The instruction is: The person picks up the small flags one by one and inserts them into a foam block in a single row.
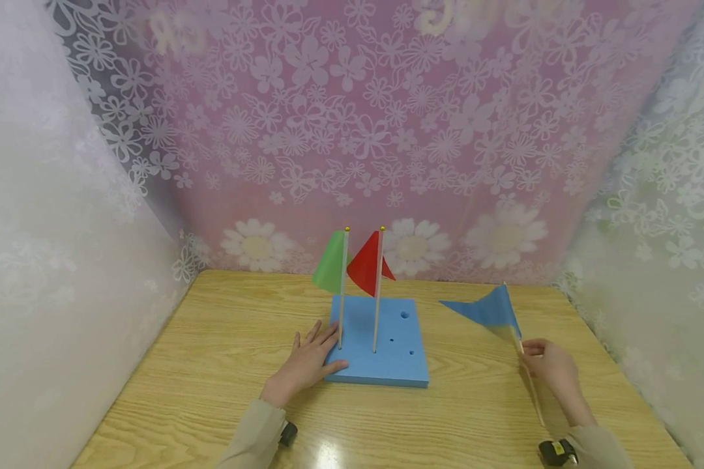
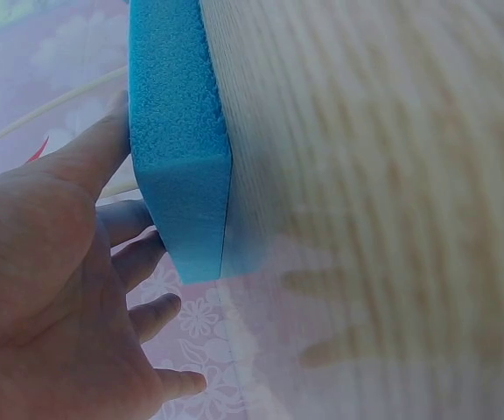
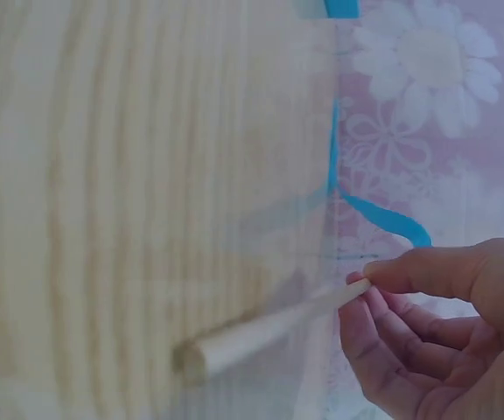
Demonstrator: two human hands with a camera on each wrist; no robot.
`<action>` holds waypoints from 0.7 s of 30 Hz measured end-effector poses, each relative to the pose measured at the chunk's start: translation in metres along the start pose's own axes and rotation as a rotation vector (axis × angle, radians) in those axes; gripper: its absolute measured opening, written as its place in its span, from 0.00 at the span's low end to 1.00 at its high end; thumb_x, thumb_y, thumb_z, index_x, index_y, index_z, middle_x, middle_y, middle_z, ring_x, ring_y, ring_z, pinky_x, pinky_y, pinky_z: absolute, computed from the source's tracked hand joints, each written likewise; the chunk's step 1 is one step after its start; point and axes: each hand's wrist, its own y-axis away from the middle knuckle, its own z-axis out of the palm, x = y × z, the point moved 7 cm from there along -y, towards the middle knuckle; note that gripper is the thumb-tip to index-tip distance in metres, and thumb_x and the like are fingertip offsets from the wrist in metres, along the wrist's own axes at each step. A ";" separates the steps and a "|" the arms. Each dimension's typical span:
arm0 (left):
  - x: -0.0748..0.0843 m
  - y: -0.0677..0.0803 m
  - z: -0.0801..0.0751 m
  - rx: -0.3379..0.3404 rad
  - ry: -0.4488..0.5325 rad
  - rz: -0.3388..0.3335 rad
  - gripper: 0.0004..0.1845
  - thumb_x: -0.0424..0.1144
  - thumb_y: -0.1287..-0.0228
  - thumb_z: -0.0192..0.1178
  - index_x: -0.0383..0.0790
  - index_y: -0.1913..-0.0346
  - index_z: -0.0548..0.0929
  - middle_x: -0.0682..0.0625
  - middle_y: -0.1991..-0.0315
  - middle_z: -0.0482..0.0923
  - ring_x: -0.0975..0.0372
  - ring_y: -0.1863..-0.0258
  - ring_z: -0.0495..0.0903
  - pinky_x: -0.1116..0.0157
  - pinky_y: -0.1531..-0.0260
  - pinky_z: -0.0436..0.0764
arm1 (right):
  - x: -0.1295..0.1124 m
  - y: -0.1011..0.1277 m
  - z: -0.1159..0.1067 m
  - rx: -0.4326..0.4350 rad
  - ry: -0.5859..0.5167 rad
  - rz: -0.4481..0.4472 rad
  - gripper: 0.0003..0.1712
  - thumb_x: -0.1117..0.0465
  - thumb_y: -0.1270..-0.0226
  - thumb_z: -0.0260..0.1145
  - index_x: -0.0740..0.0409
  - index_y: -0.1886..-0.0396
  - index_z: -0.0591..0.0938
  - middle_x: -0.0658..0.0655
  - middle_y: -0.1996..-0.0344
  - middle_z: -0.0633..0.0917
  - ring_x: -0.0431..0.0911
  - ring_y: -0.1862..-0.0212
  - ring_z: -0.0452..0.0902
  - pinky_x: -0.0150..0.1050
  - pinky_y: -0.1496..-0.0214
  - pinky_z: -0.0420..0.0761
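My right hand (image 1: 548, 365) pinches the blue flag (image 1: 485, 309) stick, off right of the foam block (image 1: 387, 355). Left hand (image 1: 305, 365) lies flat, steadying it. A slanted pole could miss its hole or bump the red flag (image 1: 368, 264).

blue flag (image 1: 488, 309) in right hand (image 1: 550, 365)

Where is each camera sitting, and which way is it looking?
Head view: worn on the head, looking forward and down at the wooden table; both forearms, the left hand and the right hand show.
Left wrist view: at the left wrist, looking along the palm at the blue foam block; fingers show.
Right wrist view: at the right wrist, looking at the pinched flag stick; fingertips show.
Shared: head and left wrist views both show the foam block.
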 end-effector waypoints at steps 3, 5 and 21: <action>0.000 0.000 0.000 -0.002 -0.003 -0.001 0.39 0.56 0.28 0.60 0.38 0.22 0.64 0.44 0.20 0.56 0.41 0.20 0.46 0.26 0.33 0.47 | -0.006 0.001 -0.003 0.040 -0.044 -0.023 0.21 0.67 0.30 0.64 0.81 0.45 0.77 0.74 0.59 0.84 0.51 0.72 0.87 0.40 0.72 0.86; 0.000 0.000 0.000 -0.005 -0.004 -0.003 0.39 0.56 0.28 0.59 0.38 0.22 0.64 0.44 0.20 0.56 0.41 0.20 0.46 0.26 0.33 0.47 | -0.009 0.002 -0.004 0.062 -0.061 -0.034 0.21 0.66 0.29 0.64 0.79 0.44 0.77 0.74 0.57 0.84 0.50 0.72 0.88 0.39 0.72 0.86; -0.001 0.000 0.001 -0.001 0.007 -0.009 0.40 0.57 0.28 0.60 0.39 0.22 0.64 0.44 0.20 0.56 0.42 0.20 0.46 0.26 0.33 0.46 | -0.055 0.003 0.000 0.173 -0.195 -0.122 0.22 0.64 0.29 0.69 0.74 0.42 0.80 0.73 0.55 0.86 0.39 0.72 0.87 0.38 0.70 0.87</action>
